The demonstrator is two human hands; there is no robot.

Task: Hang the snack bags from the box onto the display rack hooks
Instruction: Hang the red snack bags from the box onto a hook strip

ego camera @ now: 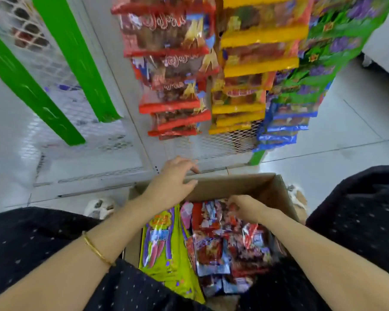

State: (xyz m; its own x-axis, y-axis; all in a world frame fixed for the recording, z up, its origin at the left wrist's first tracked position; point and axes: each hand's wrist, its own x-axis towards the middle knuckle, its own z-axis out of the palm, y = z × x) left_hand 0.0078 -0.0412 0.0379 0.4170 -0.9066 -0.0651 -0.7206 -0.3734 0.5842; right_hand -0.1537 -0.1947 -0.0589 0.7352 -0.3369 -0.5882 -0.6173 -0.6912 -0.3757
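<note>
An open cardboard box (pixel 272 187) sits on the floor between my knees. It holds a stack of yellow-green snack bags (pixel 164 243) on the left and a heap of red and blue snack bags (pixel 222 243) on the right. My left hand (pixel 171 187) hovers over the box's far left corner with its fingers relaxed, holding nothing. My right hand (pixel 245 208) reaches into the heap, and its curled fingers grip a red snack bag (pixel 230 212) near the top. The display rack (pixel 211 142) above carries red, yellow, green and blue bags on its hooks.
White wire mesh panels (pixel 61 113) with green uprights (pixel 81 63) stand to the left of the rack. Pale floor tiles (pixel 346 131) lie to the right. My feet (pixel 99 207) flank the box.
</note>
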